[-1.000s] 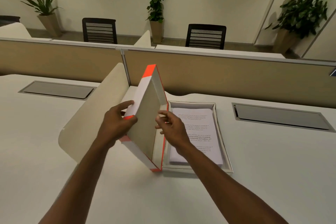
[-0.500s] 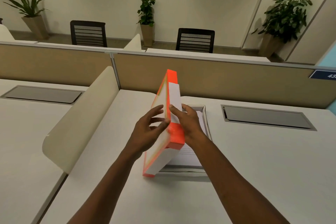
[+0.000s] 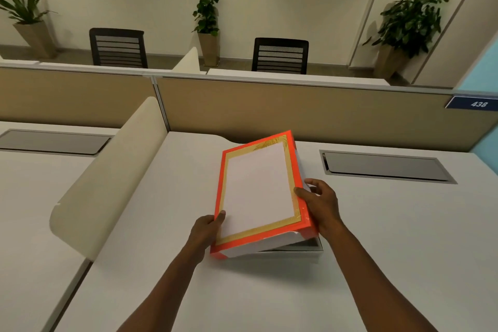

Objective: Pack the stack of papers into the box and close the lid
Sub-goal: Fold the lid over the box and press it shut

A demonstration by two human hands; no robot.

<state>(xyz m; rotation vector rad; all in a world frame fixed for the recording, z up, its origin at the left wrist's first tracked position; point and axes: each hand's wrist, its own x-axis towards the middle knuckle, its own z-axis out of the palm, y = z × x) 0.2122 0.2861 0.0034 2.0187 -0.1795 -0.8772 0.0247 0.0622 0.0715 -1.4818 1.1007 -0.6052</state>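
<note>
The box lid [image 3: 257,186], white on top with a gold band and orange border, lies tilted over the open box, its left edge low and its right side raised. Only a strip of the box's near right rim [image 3: 301,249] shows under the lid. The stack of papers inside is hidden by the lid. My left hand [image 3: 206,232] grips the lid's near left corner, thumb on top. At the lid's right edge my right hand [image 3: 320,203] holds on, thumb on the orange border and fingers spread behind.
A curved cream divider [image 3: 107,178] rises on the left of the white desk [image 3: 377,237]. A grey cable hatch [image 3: 382,166] sits flush at the right, another hatch [image 3: 51,141] at the far left. A tan partition [image 3: 296,113] closes the back.
The lid has swung from standing on edge at the box's left side down over the box, top face up. My hands shifted to its left corner and right edge.
</note>
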